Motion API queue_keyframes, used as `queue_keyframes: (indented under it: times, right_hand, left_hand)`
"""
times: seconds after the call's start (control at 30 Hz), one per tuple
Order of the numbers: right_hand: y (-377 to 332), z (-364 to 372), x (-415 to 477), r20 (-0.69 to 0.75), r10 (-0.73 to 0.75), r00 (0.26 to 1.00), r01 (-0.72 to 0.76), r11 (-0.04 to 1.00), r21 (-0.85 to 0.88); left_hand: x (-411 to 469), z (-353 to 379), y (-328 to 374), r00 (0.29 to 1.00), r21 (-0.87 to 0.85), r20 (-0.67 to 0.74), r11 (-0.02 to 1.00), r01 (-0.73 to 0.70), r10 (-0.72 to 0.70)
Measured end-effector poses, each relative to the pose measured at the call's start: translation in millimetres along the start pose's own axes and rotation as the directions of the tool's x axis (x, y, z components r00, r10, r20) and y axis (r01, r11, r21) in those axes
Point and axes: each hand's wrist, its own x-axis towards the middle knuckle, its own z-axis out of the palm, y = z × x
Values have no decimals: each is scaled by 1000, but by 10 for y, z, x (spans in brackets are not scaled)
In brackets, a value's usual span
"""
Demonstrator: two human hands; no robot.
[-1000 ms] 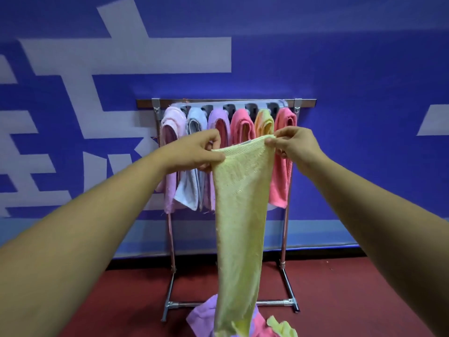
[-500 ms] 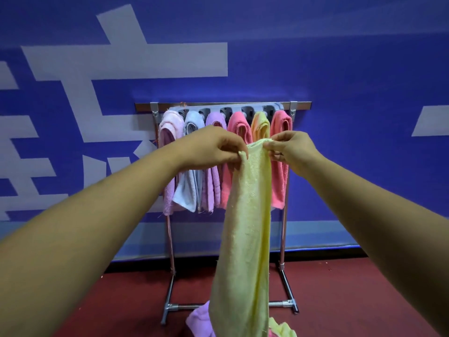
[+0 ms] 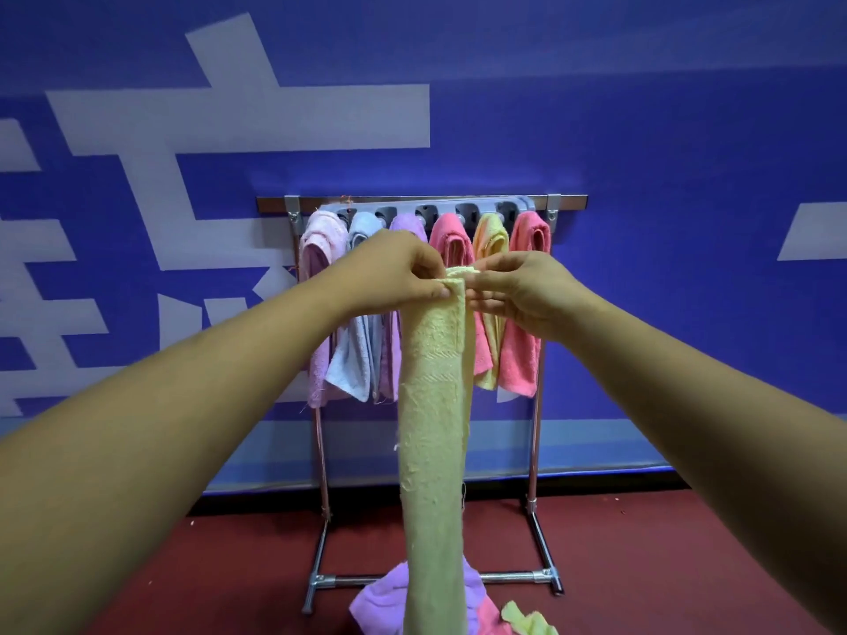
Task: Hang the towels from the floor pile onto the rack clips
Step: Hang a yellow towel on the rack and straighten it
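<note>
A pale yellow towel (image 3: 433,428) hangs down in front of me, folded into a narrow strip. My left hand (image 3: 396,272) pinches its top left corner, and my right hand (image 3: 522,288) pinches the top right, fingertips almost touching. Behind them stands the metal rack (image 3: 534,451) with its grey clip bar (image 3: 440,208). Several towels hang from the clips: light pink (image 3: 318,277), light blue (image 3: 355,359), purple, pink (image 3: 451,238), yellow (image 3: 491,233) and coral pink (image 3: 527,286). The floor pile (image 3: 380,604) of purple, pink and yellow towels lies at the rack's foot.
A blue wall with large white shapes (image 3: 275,112) stands right behind the rack. The floor (image 3: 641,566) is dark red. The rack's base bar (image 3: 504,577) runs along the floor just behind the pile.
My hands have come together, folding the spread yellow towel into a narrow strip. The towel's top edge went from wide to bunched between the fingertips.
</note>
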Motion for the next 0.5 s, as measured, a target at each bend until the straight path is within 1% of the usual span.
queue_keyframes:
  times: [0.07, 0.2, 0.3, 0.4, 0.5]
  right_hand:
    - [-4, 48, -36, 18, -15, 1000, 15, 1000, 24]
    - [-3, 120, -79, 7, -78, 997, 78, 996, -37]
    - [-1, 175, -73, 22, -86, 996, 86, 996, 10]
    - [-1, 214, -97, 80, -113, 990, 108, 992, 63]
    - [23, 208, -114, 114, -187, 976, 192, 981, -32]
  left_hand:
    - [1, 12, -34, 997, -80, -57, 995, 52, -56]
    - [0, 24, -31, 985, -219, -123, 971, 95, -124]
    - [16, 22, -42, 976, -249, -155, 962, 112, -154]
    - [29, 20, -55, 969, -269, -166, 954, 134, -183]
    - [13, 14, -37, 970, -259, -171, 958, 127, -174]
